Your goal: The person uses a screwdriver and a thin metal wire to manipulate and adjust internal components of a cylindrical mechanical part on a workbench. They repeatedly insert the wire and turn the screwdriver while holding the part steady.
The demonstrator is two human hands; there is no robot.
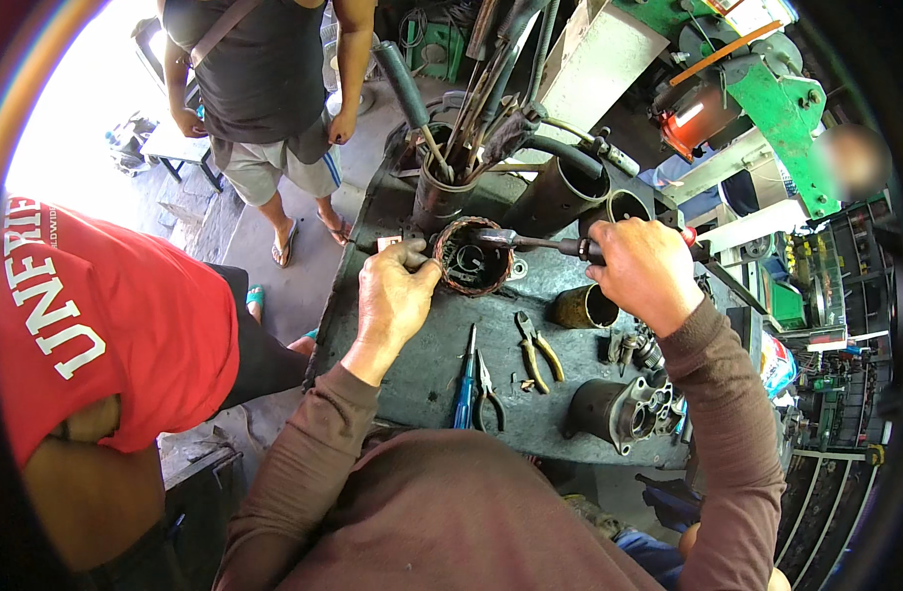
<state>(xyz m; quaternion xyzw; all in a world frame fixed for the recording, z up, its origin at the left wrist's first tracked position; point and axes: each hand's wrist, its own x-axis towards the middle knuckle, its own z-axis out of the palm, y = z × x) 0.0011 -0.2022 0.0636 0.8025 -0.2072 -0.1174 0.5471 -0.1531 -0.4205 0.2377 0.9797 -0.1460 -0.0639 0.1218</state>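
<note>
A round stator-like ring with reddish copper windings (475, 288) stands on the dark workbench, loose loops of wire showing inside it. At its left edge, my left hand (397, 291) is closed with thumb and fingers against the rim. From the right, my right hand (643, 271) grips what looks like a soldering iron (545, 242) with a dark shaft. Its broad metal tip lies over the far rim of the windings. Nearer me are a blue-handled screwdriver (465, 389), black-handled pliers (487, 394) and yellow-handled pliers (538, 355).
Behind the ring, a metal cylinder (441, 197) holds several rods and tools. A wider tube (560, 192), a short yellowish ring (584, 307) and a metal housing (619, 414) stand on the workbench (412, 384). Two people are at the left, one in a red shirt (126, 325).
</note>
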